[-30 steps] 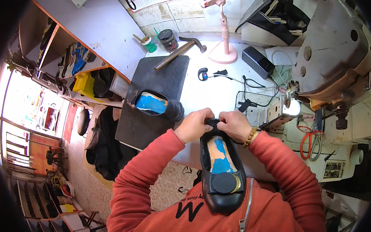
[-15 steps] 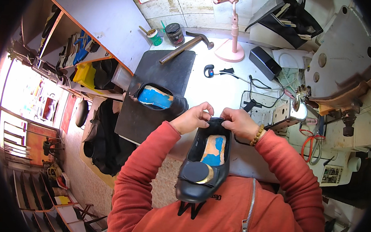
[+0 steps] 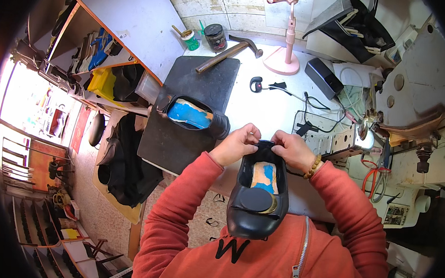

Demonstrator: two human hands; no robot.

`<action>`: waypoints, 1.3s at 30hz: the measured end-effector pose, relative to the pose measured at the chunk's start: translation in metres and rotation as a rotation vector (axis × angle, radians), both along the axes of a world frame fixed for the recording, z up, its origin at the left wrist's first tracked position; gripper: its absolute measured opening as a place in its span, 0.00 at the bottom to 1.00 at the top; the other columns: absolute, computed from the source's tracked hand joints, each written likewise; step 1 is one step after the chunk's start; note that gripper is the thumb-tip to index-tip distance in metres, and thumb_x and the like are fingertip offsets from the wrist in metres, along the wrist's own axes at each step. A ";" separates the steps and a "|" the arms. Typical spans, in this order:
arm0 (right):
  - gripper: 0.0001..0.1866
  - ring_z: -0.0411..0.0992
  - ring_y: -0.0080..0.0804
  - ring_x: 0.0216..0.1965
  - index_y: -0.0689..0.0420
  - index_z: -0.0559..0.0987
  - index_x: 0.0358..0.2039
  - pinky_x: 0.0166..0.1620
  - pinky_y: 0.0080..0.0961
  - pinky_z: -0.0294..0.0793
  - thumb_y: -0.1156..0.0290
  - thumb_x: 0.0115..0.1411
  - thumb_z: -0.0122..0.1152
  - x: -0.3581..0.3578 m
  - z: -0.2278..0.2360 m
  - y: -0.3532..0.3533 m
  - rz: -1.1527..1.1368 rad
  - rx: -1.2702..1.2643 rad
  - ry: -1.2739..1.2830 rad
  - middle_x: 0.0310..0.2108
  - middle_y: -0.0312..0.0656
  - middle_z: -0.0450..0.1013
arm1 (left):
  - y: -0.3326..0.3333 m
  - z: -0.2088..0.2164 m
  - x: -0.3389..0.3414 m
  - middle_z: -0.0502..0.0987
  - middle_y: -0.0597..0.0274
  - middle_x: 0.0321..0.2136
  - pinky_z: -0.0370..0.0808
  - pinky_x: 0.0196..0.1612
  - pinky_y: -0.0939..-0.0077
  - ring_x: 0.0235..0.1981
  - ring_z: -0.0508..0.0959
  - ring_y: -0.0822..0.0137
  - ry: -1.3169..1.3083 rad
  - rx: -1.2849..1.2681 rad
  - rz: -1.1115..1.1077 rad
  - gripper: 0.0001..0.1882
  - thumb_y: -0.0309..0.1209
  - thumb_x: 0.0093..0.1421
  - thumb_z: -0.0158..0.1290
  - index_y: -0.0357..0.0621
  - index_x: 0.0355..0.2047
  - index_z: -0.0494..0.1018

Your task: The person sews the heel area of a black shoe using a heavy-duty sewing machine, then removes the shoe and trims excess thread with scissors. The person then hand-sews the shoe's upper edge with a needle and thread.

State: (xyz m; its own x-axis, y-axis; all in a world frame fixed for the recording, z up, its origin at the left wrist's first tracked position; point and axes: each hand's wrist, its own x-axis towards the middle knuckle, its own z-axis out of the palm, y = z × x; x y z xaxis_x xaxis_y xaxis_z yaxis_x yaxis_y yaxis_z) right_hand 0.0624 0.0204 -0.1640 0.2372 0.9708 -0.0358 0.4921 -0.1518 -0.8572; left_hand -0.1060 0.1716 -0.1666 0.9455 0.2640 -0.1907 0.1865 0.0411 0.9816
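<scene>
A black shoe points toe-first at my chest, with a round ornament on its toe and a worn blue and tan patch inside. My left hand pinches the left side of its heel rim. At the right side of the same rim, my right hand is closed with thumb and fingers on the edge. Another black shoe lies on the dark board to the left, with a blue patch showing inside.
Beyond the board lie a hammer, a green-labelled pot and a dark jar. A pink stand, a black box and cables are at the far right. A grey sewing machine and red-handled scissors occupy the right.
The held shoe has swung to point more straight at me, its toe shifting right. Both hands still grip the heel rim. The whole view has shifted slightly.
</scene>
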 end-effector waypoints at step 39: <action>0.11 0.76 0.38 0.20 0.64 0.76 0.30 0.27 0.31 0.75 0.69 0.61 0.52 -0.008 0.003 0.002 -0.096 -0.035 0.163 0.19 0.49 0.74 | -0.019 0.028 0.018 0.74 0.60 0.31 0.74 0.36 0.65 0.33 0.77 0.54 -0.092 0.962 -0.073 0.06 0.23 0.49 0.57 0.43 0.29 0.73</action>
State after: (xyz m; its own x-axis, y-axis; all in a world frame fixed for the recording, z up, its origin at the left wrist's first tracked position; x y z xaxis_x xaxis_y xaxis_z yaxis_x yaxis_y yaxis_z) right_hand 0.0540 0.0225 -0.1605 0.3168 0.9416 -0.1143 0.3290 -0.2221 -0.9178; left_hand -0.0878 0.1529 -0.1386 0.9661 0.2091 0.1516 0.0780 -0.7958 0.6005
